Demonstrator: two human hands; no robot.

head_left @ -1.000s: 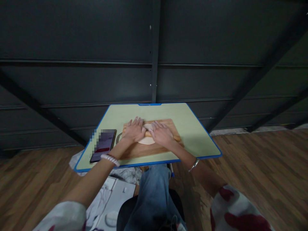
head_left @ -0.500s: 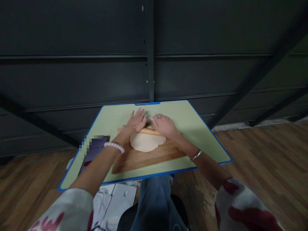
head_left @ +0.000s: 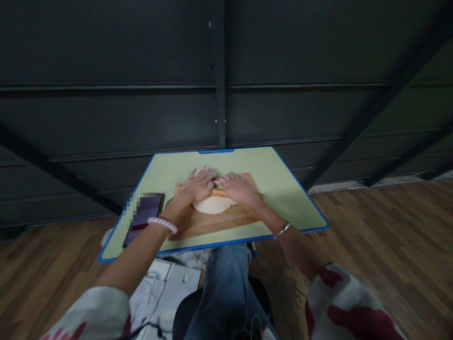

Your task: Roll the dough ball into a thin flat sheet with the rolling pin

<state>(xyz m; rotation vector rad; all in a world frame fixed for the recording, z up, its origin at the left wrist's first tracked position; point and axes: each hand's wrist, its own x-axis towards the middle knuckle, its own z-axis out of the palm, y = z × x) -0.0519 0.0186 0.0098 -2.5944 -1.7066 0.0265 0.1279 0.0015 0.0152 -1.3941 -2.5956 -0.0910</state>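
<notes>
Left hand (head_left: 198,186) had a pale pink beaded bracelet (head_left: 162,224) at the wrist; right hand (head_left: 239,188) had a thin silver bangle (head_left: 282,230). Both sleeves (head_left: 348,302) were white with dark red blotches, pushed up the forearms. Legs wore faded blue jeans (head_left: 226,288).

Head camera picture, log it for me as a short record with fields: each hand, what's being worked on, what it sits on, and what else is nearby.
left hand: flat, palm down on the rolling pin
right hand: flat, palm down on the rolling pin
dough: pale flat round, under the pin
board: wooden, under the dough
table: green top, blue edge
phone: left of the board
</notes>
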